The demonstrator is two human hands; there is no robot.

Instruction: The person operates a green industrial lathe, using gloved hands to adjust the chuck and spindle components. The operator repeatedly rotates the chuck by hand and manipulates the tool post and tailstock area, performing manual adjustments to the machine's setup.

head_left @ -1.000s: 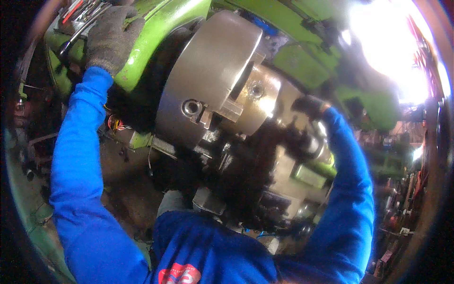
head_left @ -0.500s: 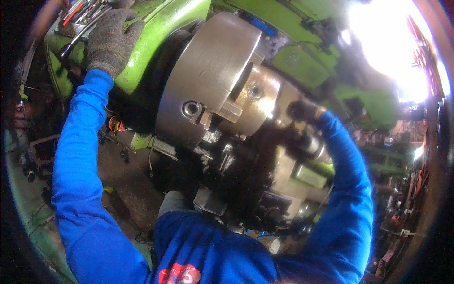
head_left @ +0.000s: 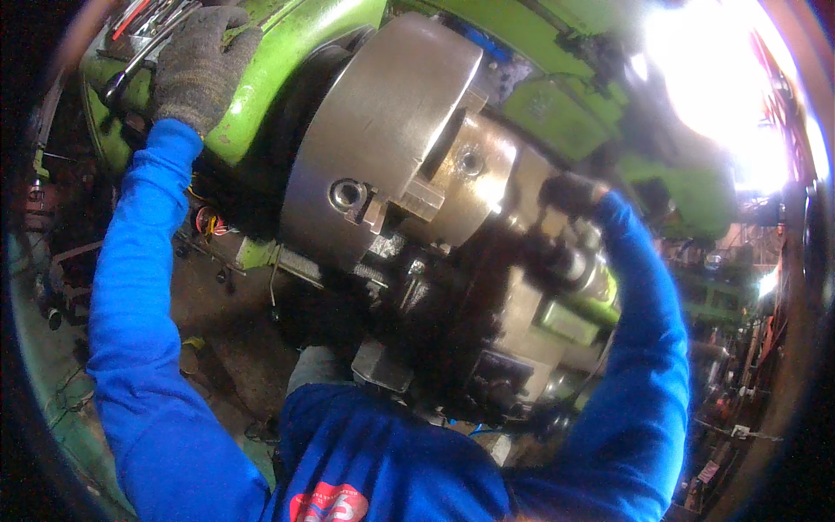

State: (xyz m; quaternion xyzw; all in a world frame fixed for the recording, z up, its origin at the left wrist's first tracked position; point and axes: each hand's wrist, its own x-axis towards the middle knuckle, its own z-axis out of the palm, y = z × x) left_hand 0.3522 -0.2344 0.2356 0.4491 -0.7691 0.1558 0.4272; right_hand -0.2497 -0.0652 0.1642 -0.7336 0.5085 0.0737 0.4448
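Note:
My left hand (head_left: pixel 203 70), in a grey knit glove, lies on top of the green lathe headstock (head_left: pixel 283 74) at the upper left, thumb apart from the fingers. A large steel lathe chuck (head_left: pixel 383 130) fills the middle. Its jaws (head_left: pixel 422 199) sit against a shiny round metal workpiece (head_left: pixel 474 170). Beyond the workpiece's right end is my right hand (head_left: pixel 572 193), dark and smeared. Its fingers are hard to make out, and I cannot tell whether it holds anything.
Beside my left hand, a long-handled metal tool (head_left: pixel 139 63) and several hand tools (head_left: pixel 150 16) lie on the headstock. Below my right hand are the lathe's carriage parts (head_left: pixel 570 265). A glaring light (head_left: pixel 713 87) washes out the upper right. Dark floor (head_left: pixel 217 322) shows at lower left.
My right hand has shifted slightly right and up, a little farther from the workpiece. My left hand remains on the headstock. The chuck shows no clear turning.

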